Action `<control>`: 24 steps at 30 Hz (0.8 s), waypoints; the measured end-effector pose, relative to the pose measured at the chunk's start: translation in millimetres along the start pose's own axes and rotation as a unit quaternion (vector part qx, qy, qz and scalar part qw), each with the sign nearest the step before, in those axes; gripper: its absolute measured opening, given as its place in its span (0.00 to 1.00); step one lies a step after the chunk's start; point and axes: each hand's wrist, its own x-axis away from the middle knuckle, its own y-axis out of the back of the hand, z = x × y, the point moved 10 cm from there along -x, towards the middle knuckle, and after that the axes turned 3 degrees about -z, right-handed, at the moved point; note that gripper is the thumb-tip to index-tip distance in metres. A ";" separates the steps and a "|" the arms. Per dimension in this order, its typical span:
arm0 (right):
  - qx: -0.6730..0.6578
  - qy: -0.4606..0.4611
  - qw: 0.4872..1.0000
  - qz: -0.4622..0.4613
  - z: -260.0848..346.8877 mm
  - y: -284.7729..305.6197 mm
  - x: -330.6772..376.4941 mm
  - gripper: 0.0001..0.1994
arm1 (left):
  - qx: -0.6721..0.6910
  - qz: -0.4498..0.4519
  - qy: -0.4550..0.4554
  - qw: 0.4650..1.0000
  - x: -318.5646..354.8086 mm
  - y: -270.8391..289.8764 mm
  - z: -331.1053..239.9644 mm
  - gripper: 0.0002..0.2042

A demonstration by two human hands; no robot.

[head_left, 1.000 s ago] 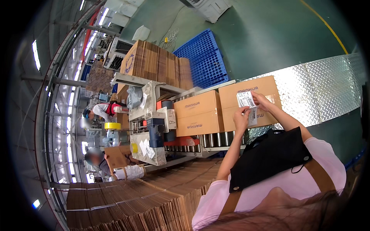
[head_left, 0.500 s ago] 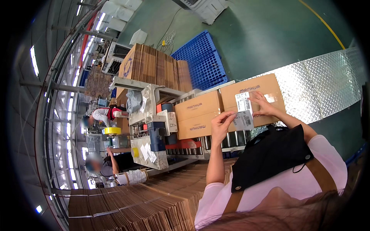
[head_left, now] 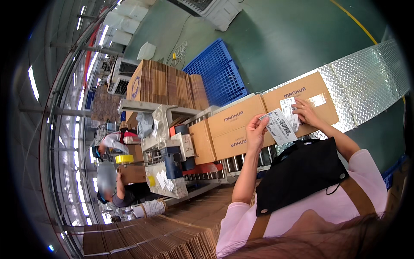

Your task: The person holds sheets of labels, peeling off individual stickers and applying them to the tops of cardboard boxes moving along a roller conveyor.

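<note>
Two hands up at a white label sheet [head_left: 280,126] held just in front of a brown cardboard box [head_left: 307,96]. Left hand [head_left: 256,131] raised on a bent forearm, fingers pinched on the sheet's left edge, thumb underneath. Right hand [head_left: 304,113] reaching further out, fingertips pressed flat on a white label [head_left: 287,106] already on the box face, wrist low, elbow tucked near a black pouch [head_left: 299,172] hung at the chest on brown straps. Sheet tilted, partly overlapping the box's lower edge.

Second cardboard box [head_left: 235,127] just left of the first, touching it, both resting on a roller conveyor [head_left: 235,163] of silver rollers. Further left along the line, a taping machine [head_left: 170,157] with blue and white parts, directly beside the second box. Behind the boxes, a shiny ribbed metal plate [head_left: 366,77] on the green floor, and a blue plastic pallet [head_left: 220,75] next to a tall stack of flattened cartons [head_left: 166,84]. Another pile of flat cartons [head_left: 164,233] low in front, close under the left elbow. Two other people [head_left: 114,142] bent over work far left, well apart from the hands.
</note>
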 end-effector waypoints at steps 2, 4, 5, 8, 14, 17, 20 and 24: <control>0.019 -0.009 1.000 -0.022 -5.2 15.6 -1.3 0.11 | -0.018 0.025 0.017 0.999 -4.9 -12.2 8.6 0.08; -0.049 -0.111 0.991 -0.059 -23.0 33.3 -2.1 0.10 | -0.072 0.059 -0.024 0.995 -11.5 -26.4 10.3 0.07; -0.084 -0.161 0.980 -0.078 -31.9 41.3 -0.6 0.10 | -0.116 0.082 -0.072 0.987 -14.1 -38.7 13.8 0.07; -0.132 -0.156 0.978 -0.042 -25.5 68.8 -11.4 0.08 | -0.375 0.126 -0.284 0.873 -9.8 -93.3 4.9 0.04; -0.227 -0.173 0.958 -0.041 -25.3 125.3 -15.1 0.07 | -0.516 0.198 -0.324 0.768 -49.4 -162.8 25.2 0.04; -0.215 -0.162 0.958 -0.096 -49.5 146.1 -2.2 0.08 | -0.458 0.217 -0.302 0.807 -59.0 -183.3 25.2 0.03; -0.197 -0.146 0.964 -0.105 -63.9 160.7 -0.3 0.08 | -0.417 0.217 -0.298 0.831 -66.7 -195.3 21.3 0.04; -0.211 -0.273 0.930 -0.128 -117.9 155.1 26.5 0.09 | -0.384 0.209 -0.254 0.863 -81.9 -201.8 35.9 0.04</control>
